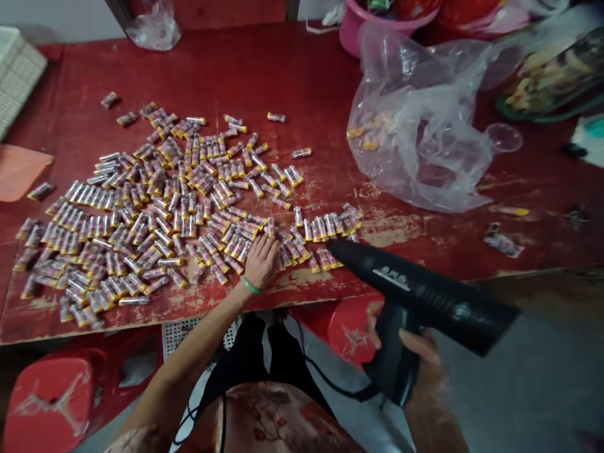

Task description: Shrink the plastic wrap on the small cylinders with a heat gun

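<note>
Many small wrapped tubes (155, 214), silver with yellow and purple bands, lie scattered in a wide layer across the red wooden table (292, 107). My left hand (262, 261), with a green wristband, rests palm down on the pile's near edge, touching the tubes and holding none. My right hand (408, 352) is shut around the grip of a black heat gun (425, 296). The gun's nozzle points left, just above the tubes at the pile's right end and not touching them.
A crumpled clear plastic bag (415, 126) holding a few orange-yellow items lies on the table at the right. A pink bucket (358, 25) stands beyond the far edge. A black cord (325, 377) hangs below the gun. A red stool (50, 396) stands below the near edge.
</note>
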A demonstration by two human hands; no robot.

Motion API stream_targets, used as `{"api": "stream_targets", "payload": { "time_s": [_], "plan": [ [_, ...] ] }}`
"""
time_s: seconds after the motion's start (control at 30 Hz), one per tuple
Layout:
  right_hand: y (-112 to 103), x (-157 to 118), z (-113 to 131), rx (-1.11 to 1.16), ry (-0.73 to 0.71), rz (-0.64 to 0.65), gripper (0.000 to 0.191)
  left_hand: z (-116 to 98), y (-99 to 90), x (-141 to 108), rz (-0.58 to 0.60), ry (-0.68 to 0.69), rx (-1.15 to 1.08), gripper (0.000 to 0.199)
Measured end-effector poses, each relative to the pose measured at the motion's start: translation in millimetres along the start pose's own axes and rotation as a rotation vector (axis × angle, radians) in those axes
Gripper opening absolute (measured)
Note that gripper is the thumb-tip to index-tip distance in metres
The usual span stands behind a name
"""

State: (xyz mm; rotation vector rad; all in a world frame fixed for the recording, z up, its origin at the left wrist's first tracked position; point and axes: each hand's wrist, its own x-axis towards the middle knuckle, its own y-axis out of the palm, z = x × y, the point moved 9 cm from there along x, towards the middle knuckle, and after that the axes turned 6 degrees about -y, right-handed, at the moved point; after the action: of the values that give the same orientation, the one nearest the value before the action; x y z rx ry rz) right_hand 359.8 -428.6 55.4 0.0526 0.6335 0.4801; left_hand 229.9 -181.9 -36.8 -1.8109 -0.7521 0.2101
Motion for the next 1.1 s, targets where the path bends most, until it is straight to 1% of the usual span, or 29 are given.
{"api": "stream_targets", "payload": {
  "time_s": [0.07, 0.1, 0.17, 0.23, 0.37, 0.43, 0.5, 0.57, 0.63, 0.7, 0.77, 0.8, 0.87, 0.93, 0.97, 1.0, 1.03, 1.07, 1.1],
  "plan": [
    [13.1, 15.1, 12.1, 0.047, -0.016, 0.004, 0.023, -17.0, 20.8, 23.9, 0.068, 0.054, 0.021, 0.048],
    [20.6, 21.7, 14.6, 0.056, -0.017, 0.006, 0.024, -24.0, 30.5, 30.2, 0.107, 0.08, 0.032, 0.051],
    [36.8, 32.1, 14.2, 0.026, -0.038, 0.036, 0.024, -29.5, 43.6, 31.7, 0.167, 0.111, 0.057, 0.053],
    [50.1, 37.8, 4.8, -0.023, -0.031, 0.077, 0.025, -22.8, 45.5, 23.9, 0.187, 0.112, 0.089, 0.052],
    [63.4, 38.9, -19.4, -0.076, 0.061, 0.125, 0.03, 9.9, 31.3, 8.3, 0.18, 0.072, 0.151, 0.052],
    [66.3, 38.2, -20.6, -0.079, 0.063, 0.123, 0.031, 26.2, 24.8, 7.3, 0.188, 0.048, 0.17, 0.054],
    [70.4, 37.5, -15.5, -0.068, 0.029, 0.127, 0.031, 37.4, 21.3, 10.0, 0.212, 0.047, 0.175, 0.057],
    [74.2, 36.3, -10.5, -0.073, -0.005, 0.116, 0.033, 44.1, 18.1, 14.3, 0.236, 0.055, 0.17, 0.06],
    [78.1, 34.3, -12.0, -0.119, 0.007, 0.101, 0.033, 48.2, 10.9, 17.4, 0.23, 0.04, 0.166, 0.06],
    [83.7, 31.9, -17.8, -0.163, 0.04, 0.12, 0.032, 48.5, -1.5, 13.7, 0.185, 0.021, 0.159, 0.06],
    [87.2, 29.7, -24.9, -0.167, 0.082, 0.159, 0.033, 44.2, -16.9, -2.1, 0.106, 0.014, 0.142, 0.06],
    [84.3, 29.2, -27.2, -0.159, 0.099, 0.152, 0.033, 41.8, -24.8, -15.0, 0.057, 0.009, 0.136, 0.06],
    [67.2, 29.2, -26.6, -0.145, 0.116, 0.072, 0.031, 39.0, -38.5, -46.8, -0.041, -0.016, 0.132, 0.059],
    [42.8, 29.1, -16.7, -0.117, 0.09, -0.041, 0.028, 39.8, -44.5, -74.9, -0.101, -0.038, 0.126, 0.057],
    [31.3, 28.7, -8.5, -0.097, 0.06, -0.089, 0.027, 40.6, -44.5, -82.4, -0.118, -0.038, 0.116, 0.056],
    [21.6, 28.0, 0.8, -0.072, 0.025, -0.126, 0.028, 41.5, -42.7, -83.0, -0.127, -0.031, 0.099, 0.054],
    [13.8, 26.9, 10.2, -0.045, -0.011, -0.158, 0.031, 42.0, -39.2, -75.8, -0.126, -0.02, 0.075, 0.051],
    [7.7, 25.5, 19.0, -0.017, -0.045, -0.19, 0.034, 41.4, -33.8, -60.8, -0.115, -0.003, 0.045, 0.047],
    [3.4, 23.7, 25.7, 0.006, -0.068, -0.22, 0.035, 39.3, -26.4, -38.6, -0.088, 0.017, 0.015, 0.044]
  ]
}}
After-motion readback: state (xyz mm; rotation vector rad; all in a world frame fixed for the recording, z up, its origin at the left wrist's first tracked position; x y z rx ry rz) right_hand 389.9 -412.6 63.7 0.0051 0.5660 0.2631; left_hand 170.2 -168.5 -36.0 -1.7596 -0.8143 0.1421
